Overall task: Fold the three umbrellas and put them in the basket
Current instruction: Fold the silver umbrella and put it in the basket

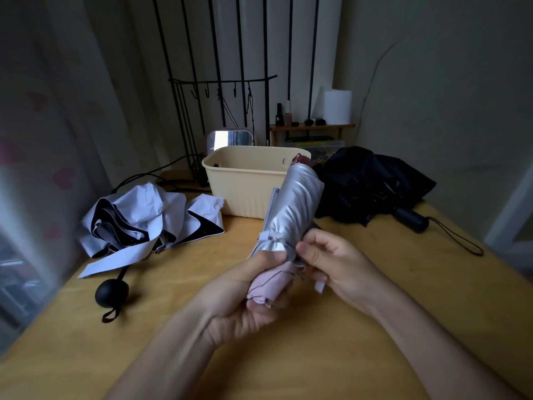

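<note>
I hold the rolled silver umbrella tilted above the table. My left hand grips its pink near end and my right hand pinches its strap. Just beyond stands the basket. A white umbrella lies unfolded at left, a black umbrella at right.

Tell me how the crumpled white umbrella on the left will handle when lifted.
The white umbrella lies in loose, crumpled folds, so its canopy will probably flop and trail. Its round black handle looks the densest part and may swing or roll.
</note>
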